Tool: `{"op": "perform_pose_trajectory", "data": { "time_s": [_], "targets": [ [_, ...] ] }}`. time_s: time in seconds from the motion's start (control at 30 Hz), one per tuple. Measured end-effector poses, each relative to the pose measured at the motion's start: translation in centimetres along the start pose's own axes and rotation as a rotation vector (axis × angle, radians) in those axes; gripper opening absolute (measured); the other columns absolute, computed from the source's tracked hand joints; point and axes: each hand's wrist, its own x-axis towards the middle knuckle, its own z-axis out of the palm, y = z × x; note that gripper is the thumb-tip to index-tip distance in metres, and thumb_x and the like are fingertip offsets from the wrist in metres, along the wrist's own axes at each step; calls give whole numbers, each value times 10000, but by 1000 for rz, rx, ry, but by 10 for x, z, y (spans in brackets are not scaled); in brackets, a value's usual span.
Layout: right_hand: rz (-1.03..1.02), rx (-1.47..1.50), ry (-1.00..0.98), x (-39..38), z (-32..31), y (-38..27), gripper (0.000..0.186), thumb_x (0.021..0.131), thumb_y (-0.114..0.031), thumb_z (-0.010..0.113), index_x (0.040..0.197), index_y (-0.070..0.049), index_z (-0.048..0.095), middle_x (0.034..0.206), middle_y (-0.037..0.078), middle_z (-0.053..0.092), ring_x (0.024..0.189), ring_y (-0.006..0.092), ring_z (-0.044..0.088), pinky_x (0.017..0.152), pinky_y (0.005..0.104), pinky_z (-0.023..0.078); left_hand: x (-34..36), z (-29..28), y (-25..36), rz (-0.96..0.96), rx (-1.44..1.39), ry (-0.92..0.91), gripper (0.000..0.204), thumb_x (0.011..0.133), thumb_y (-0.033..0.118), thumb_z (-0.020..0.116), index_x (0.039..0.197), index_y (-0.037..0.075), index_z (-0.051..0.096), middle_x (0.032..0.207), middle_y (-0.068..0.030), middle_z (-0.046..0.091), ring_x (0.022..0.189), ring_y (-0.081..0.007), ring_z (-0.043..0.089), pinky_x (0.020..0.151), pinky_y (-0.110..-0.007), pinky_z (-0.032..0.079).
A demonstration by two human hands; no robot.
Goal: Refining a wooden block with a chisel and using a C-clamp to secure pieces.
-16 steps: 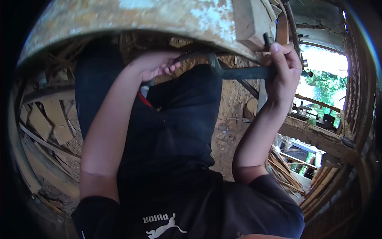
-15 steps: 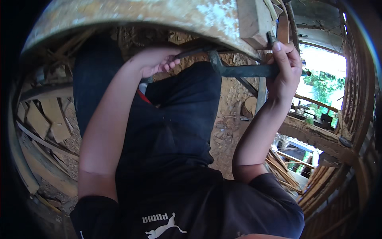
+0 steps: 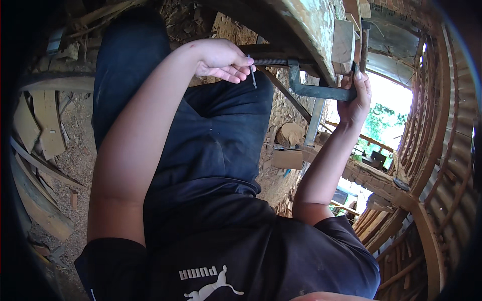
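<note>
A dark green G-clamp (image 3: 321, 91) spans the lower edge of a large pale, weathered wooden piece (image 3: 309, 30). My right hand (image 3: 356, 98) grips the clamp's right end, its thumb up along the jaw beside a small wooden block (image 3: 343, 45) set against the wood. The clamp's threaded screw (image 3: 271, 62) runs leftward from the frame. At the screw's outer end, my left hand (image 3: 223, 61) pinches the thin metal crossbar (image 3: 253, 78) between thumb and fingers. The screw's inner tip is hidden by the wood.
Below the clamp are my knees in dark trousers (image 3: 221, 130). Offcut boards (image 3: 47, 125) and wood chips lie on the left floor. A round log end (image 3: 291, 134) and a wooden beam (image 3: 371, 175) are on the right, near a corrugated wall (image 3: 459, 145).
My left hand has moved right and up onto the crossbar. The clamp's right jaw has come down beside the wooden block. The whole view has also shifted.
</note>
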Motion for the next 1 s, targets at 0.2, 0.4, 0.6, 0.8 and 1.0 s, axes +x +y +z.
{"op": "perform_pose_trajectory", "data": {
  "time_s": [0.2,0.4,0.6,0.8,1.0],
  "targets": [
    [48,20,12,2,1,-2,96,964,-153,635,972,-60,613,700,15,561,623,98,537,569,227,443,0,6,-2,-67,-260,-16,297,1017,294,585,1054,7,651,1013,-94,695,934,-136,667,825,-270,570],
    [96,18,29,2,2,-6,129,944,-161,679,855,-117,597,760,16,606,620,85,545,570,218,441,20,-3,-3,-24,-379,284,137,970,83,609,1084,22,653,898,-54,695,792,-75,649,674,-168,540],
    [64,-97,131,-3,13,-16,86,938,-145,670,900,-100,608,747,0,588,657,88,559,593,232,474,12,5,-10,212,-140,60,379,932,69,665,1289,-30,586,1018,-70,669,854,-113,632,809,-243,555],
    [102,-58,221,-5,30,-19,123,955,-205,655,905,-114,591,703,-7,560,582,84,544,443,232,412,24,10,-8,288,141,265,357,1007,369,592,1117,57,725,974,-30,633,814,-112,564,729,-265,557],
    [164,-41,258,-9,37,-22,133,977,-230,623,940,-107,589,682,0,554,483,83,502,333,218,311,23,16,-13,241,-129,202,382,1006,355,600,1097,-8,679,907,-70,669,751,-137,642,706,-259,590]
  ]
}}
